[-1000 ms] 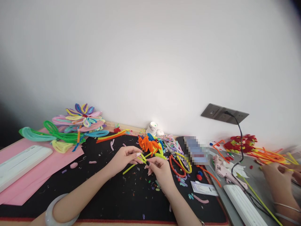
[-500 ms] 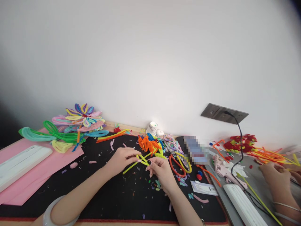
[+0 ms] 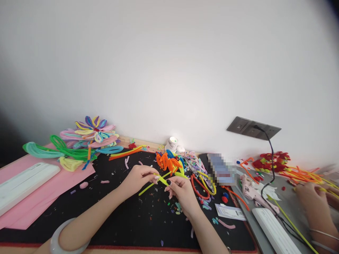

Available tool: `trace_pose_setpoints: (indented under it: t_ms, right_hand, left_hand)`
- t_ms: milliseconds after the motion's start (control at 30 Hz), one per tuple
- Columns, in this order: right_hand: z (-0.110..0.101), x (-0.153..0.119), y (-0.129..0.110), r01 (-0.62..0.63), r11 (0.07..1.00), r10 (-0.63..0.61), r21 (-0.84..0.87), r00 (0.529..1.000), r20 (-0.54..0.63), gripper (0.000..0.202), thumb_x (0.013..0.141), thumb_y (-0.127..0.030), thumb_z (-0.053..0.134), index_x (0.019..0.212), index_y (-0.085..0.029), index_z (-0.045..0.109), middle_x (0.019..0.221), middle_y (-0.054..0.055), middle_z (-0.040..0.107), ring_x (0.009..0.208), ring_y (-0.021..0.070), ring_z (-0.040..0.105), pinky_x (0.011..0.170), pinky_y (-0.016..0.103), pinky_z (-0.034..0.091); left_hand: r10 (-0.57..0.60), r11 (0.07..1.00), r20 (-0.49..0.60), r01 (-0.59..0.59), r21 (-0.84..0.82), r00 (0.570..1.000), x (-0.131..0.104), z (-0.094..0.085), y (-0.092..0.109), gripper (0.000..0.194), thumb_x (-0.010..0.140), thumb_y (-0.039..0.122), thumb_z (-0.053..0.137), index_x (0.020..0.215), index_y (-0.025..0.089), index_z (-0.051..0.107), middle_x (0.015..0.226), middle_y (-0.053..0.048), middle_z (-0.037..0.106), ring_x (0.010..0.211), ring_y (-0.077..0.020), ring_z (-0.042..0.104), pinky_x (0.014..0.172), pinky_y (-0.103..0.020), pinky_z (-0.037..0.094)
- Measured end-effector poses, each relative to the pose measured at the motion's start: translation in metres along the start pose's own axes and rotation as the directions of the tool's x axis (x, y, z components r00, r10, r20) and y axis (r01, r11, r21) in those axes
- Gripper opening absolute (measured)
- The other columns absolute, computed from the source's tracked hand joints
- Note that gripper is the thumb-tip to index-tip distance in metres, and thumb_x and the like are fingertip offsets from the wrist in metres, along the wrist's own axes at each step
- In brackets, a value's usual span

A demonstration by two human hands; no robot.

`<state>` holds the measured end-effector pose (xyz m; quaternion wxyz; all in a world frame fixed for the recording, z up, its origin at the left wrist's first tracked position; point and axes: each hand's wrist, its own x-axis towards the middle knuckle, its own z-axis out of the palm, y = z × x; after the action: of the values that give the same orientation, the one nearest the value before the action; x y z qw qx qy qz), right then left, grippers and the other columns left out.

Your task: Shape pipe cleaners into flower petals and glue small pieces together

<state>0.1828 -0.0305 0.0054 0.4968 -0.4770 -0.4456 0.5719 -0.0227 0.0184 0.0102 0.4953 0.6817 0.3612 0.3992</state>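
A yellow-green pipe cleaner (image 3: 162, 180), bent back on itself, stretches between my two hands above the black mat. My left hand (image 3: 141, 179) pinches its left end, where a straight tail sticks out down and to the left. Thumb and fingers of my right hand (image 3: 180, 190) close on the other end of the folded part. Just behind the hands lie orange looped pipe cleaners (image 3: 169, 163) and some blue loops. More yellow-green loops (image 3: 181, 173) rest right behind my right hand.
A pipe-cleaner flower (image 3: 95, 129) and green loops (image 3: 69, 151) lie at left by a white box (image 3: 29, 183). Offcuts litter the black mat (image 3: 127, 225). At right are a phone (image 3: 221, 169), a glue gun (image 3: 255, 192), a black cable and another person's hands (image 3: 309, 197).
The open loop between my hands is now drawn flat, its strands together. At right, the other person's hand has shifted slightly.
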Motion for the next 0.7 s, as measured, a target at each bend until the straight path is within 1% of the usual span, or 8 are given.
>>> trace_pose_setpoints:
  t_ms: [133,233,267,333,400,467,567,700]
  right_hand:
    - [0.0011,-0.0004,-0.0003,-0.010,1.000,0.011,0.024,1.000,-0.017,0.019,0.070,-0.036,0.082,0.072,-0.019,0.075,0.060,0.003,0.073,0.042,0.0111,0.053,0.047,0.024,0.047]
    - [0.0009,0.0006,-0.0016,0.011,0.999,-0.007,0.050,0.997,-0.082,0.021,0.069,-0.037,0.083,0.074,-0.019,0.074,0.058,0.002,0.072,0.043,0.0122,0.054,0.047,0.025,0.048]
    - [0.0005,0.0012,-0.0022,0.027,0.998,-0.021,0.054,0.993,-0.113,0.022,0.068,-0.038,0.083,0.075,-0.019,0.073,0.058,0.002,0.072,0.043,0.0125,0.054,0.047,0.025,0.048]
    - [-0.0005,0.0025,-0.0031,0.056,0.997,-0.045,0.059,0.984,-0.174,0.024,0.066,-0.040,0.083,0.075,-0.020,0.073,0.059,0.003,0.072,0.043,0.0127,0.054,0.047,0.025,0.047]
    - [-0.0013,0.0035,-0.0032,0.069,0.996,-0.056,0.056,0.977,-0.206,0.025,0.066,-0.041,0.082,0.075,-0.020,0.073,0.061,0.003,0.072,0.043,0.0132,0.054,0.046,0.026,0.046]
    - [-0.0016,0.0040,-0.0026,0.070,0.997,-0.059,0.044,0.977,-0.206,0.025,0.066,-0.041,0.082,0.076,-0.020,0.073,0.061,0.003,0.072,0.043,0.0142,0.054,0.047,0.028,0.046]
    - [-0.0014,0.0043,-0.0012,0.073,0.997,-0.064,0.037,0.979,-0.193,0.027,0.067,-0.043,0.083,0.076,-0.020,0.072,0.060,0.003,0.071,0.043,0.0143,0.054,0.047,0.028,0.046]
    - [-0.0014,0.0048,-0.0014,0.065,0.996,-0.052,0.059,0.978,-0.201,0.028,0.065,-0.043,0.084,0.076,-0.020,0.072,0.062,0.003,0.072,0.044,0.0127,0.053,0.048,0.027,0.045]
  left_hand:
    - [-0.070,0.994,0.013,0.070,-0.079,0.997,0.0005,0.0032,0.0001,0.017,0.082,0.033,0.068,0.083,0.017,0.075,0.071,-0.003,0.077,0.069,-0.0207,0.075,0.073,-0.032,0.061]
    - [-0.096,0.993,-0.007,0.095,-0.064,0.995,0.0020,0.0054,0.0017,0.025,0.079,0.035,0.071,0.096,0.017,0.072,0.077,-0.002,0.074,0.068,-0.0193,0.071,0.070,-0.032,0.059]
    - [-0.095,0.995,-0.017,0.095,-0.006,0.995,0.0023,0.0057,0.0020,0.028,0.079,0.036,0.071,0.100,0.017,0.072,0.080,-0.002,0.073,0.068,-0.0188,0.068,0.069,-0.031,0.057]
    - [-0.070,0.979,-0.015,0.072,0.191,0.997,0.0021,0.0054,0.0016,0.026,0.081,0.035,0.070,0.101,0.017,0.071,0.083,-0.002,0.069,0.067,-0.0180,0.064,0.068,-0.031,0.054]
    - [-0.034,0.911,0.034,0.017,0.412,0.999,0.0007,0.0049,0.0006,0.018,0.084,0.031,0.066,0.097,0.019,0.072,0.090,-0.003,0.067,0.070,-0.0182,0.062,0.070,-0.031,0.051]
    - [-0.024,0.823,0.098,-0.036,0.567,0.995,-0.0015,0.0052,0.0001,0.014,0.087,0.025,0.062,0.095,0.020,0.072,0.101,-0.005,0.066,0.077,-0.0198,0.064,0.073,-0.032,0.050]
    - [-0.050,0.738,0.145,-0.062,0.672,0.988,-0.0045,0.0071,0.0014,0.015,0.089,0.019,0.058,0.095,0.020,0.071,0.113,-0.007,0.063,0.087,-0.0221,0.066,0.077,-0.032,0.050]
    - [-0.048,0.745,0.180,-0.085,0.662,0.983,-0.0049,0.0091,0.0022,0.014,0.089,0.015,0.054,0.089,0.020,0.067,0.112,-0.008,0.065,0.089,-0.0221,0.067,0.078,-0.032,0.050]
